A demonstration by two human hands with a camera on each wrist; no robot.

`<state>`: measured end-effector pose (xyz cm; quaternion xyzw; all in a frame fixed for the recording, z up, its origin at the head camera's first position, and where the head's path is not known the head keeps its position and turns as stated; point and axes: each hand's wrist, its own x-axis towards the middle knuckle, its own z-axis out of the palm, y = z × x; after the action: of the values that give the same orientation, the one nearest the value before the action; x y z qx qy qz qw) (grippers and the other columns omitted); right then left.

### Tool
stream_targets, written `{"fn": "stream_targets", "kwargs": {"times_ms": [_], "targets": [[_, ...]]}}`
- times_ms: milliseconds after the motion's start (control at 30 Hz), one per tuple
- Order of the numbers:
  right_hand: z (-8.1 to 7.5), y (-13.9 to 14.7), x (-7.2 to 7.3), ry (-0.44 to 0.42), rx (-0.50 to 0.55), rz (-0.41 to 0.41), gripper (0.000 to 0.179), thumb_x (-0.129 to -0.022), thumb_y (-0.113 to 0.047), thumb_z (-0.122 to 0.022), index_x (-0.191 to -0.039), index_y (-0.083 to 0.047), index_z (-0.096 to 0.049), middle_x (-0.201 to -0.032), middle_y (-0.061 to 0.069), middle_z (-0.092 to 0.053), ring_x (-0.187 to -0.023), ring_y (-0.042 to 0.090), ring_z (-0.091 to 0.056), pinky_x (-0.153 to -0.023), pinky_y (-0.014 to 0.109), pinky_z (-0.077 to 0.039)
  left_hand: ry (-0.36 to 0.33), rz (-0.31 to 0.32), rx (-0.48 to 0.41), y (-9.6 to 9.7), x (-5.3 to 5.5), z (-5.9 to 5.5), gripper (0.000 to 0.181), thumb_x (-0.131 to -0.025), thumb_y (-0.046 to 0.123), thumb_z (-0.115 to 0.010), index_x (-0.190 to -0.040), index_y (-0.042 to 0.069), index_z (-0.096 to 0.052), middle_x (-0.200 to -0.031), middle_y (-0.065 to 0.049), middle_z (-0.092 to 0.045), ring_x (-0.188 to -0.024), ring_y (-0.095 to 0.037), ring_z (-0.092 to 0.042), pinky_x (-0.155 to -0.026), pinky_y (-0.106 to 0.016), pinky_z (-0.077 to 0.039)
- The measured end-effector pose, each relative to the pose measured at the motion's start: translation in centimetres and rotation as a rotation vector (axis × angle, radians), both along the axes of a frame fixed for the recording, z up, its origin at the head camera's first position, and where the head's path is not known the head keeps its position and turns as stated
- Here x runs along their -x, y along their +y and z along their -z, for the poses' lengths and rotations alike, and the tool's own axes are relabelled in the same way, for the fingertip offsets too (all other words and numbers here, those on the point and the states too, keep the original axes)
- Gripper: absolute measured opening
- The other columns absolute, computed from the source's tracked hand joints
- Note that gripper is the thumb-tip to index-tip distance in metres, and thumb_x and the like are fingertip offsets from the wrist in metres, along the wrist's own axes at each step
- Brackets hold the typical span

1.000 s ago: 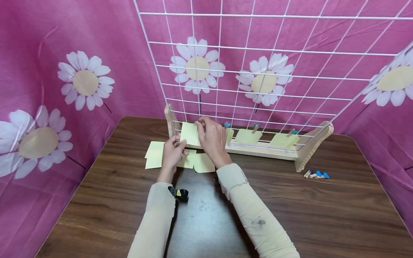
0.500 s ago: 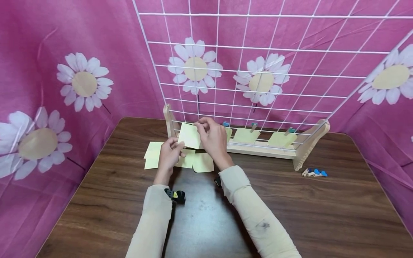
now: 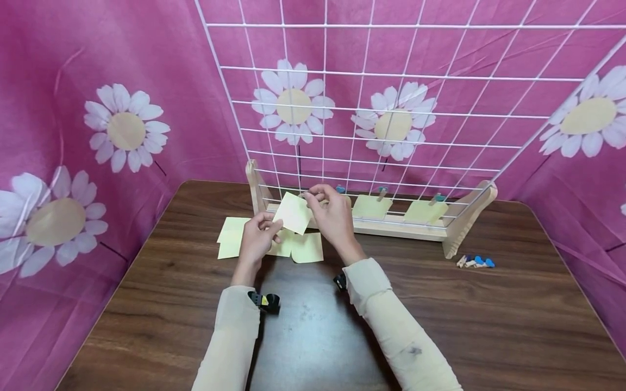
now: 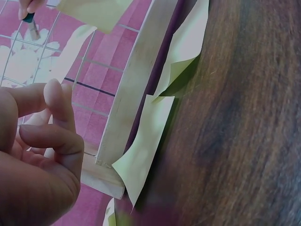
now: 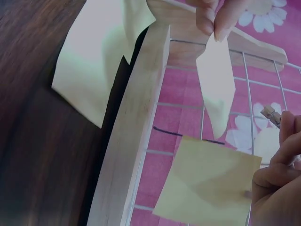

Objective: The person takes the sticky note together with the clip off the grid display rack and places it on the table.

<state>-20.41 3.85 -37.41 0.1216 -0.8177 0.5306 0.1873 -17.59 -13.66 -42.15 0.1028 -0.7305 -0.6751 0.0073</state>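
My left hand (image 3: 255, 241) pinches a pale yellow sticky note (image 3: 293, 213) by its lower left edge, in front of the white wire grid (image 3: 363, 103). Beside the note's upper right corner, my right hand (image 3: 337, 220) holds a small wooden clothespin (image 5: 271, 115) between thumb and finger; its dark green end (image 4: 29, 18) shows in the left wrist view. The clothespin looks apart from the held note. More yellow notes hang low on the grid from clothespins with blue-green heads, such as the middle note (image 3: 371, 206); the leftmost is partly behind my right hand.
Several loose sticky notes (image 3: 308, 248) lie on the brown table (image 3: 489, 326) before the grid's wooden base (image 3: 398, 229). A small pile of blue-headed clothespins (image 3: 475, 263) lies right of the base. A pink flowered cloth (image 3: 195, 108) hangs behind.
The held sticky note has turned and shifted slightly right and down. My right hand has moved a little right and away from the note's top edge.
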Motion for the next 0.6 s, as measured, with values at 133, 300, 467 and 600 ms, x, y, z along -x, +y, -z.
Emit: {"fn": "stream_targets", "kwargs": {"times_ms": [133, 300, 467, 600], "targets": [[0.1, 0.8, -0.2, -0.011, 0.005, 0.015, 0.017, -0.088, -0.025, -0.065, -0.093, -0.008, -0.066, -0.071, 0.003, -0.068, -0.044, 0.01, -0.056, -0.037, 0.022, -0.037, 0.005, 0.008, -0.005, 0.1, -0.1, -0.1, 0.022, -0.086, 0.017, -0.066, -0.104, 0.005, -0.059, -0.066, 0.007, -0.063, -0.051, -0.018, -0.06, -0.038, -0.017, -0.028], [0.3, 2.0, -0.7, -0.046, 0.03, 0.014, 0.019, -0.087, -0.024, -0.066, -0.095, -0.008, -0.067, -0.072, 0.004, -0.069, -0.042, 0.012, -0.054, -0.038, 0.021, -0.036, 0.016, 0.019, -0.021, 0.3, -0.2, -0.2, 0.022, -0.085, 0.014, -0.067, -0.102, 0.004, -0.058, -0.067, 0.003, -0.065, -0.048, -0.016, -0.057, -0.038, -0.017, -0.03], [0.5, 3.5, -1.3, -0.068, 0.065, 0.016, 0.02, -0.086, -0.025, -0.066, -0.096, -0.008, -0.067, -0.072, 0.006, -0.068, -0.042, 0.006, -0.051, -0.037, 0.02, -0.033, 0.02, 0.041, -0.018, 0.5, -0.4, -0.5, 0.021, -0.084, 0.012, -0.068, -0.101, 0.003, -0.059, -0.067, 0.002, -0.065, -0.049, -0.018, -0.057, -0.041, -0.018, -0.034], [0.4, 4.7, -1.7, -0.092, 0.099, 0.006, 0.02, -0.086, -0.025, -0.067, -0.096, -0.008, -0.067, -0.072, 0.008, -0.067, -0.039, 0.002, -0.047, -0.036, 0.02, -0.031, 0.036, 0.052, -0.014, 0.6, -0.5, -0.6, 0.021, -0.084, 0.01, -0.068, -0.102, 0.002, -0.06, -0.073, -0.009, -0.067, -0.049, -0.017, -0.056, -0.048, -0.024, -0.045]]}}
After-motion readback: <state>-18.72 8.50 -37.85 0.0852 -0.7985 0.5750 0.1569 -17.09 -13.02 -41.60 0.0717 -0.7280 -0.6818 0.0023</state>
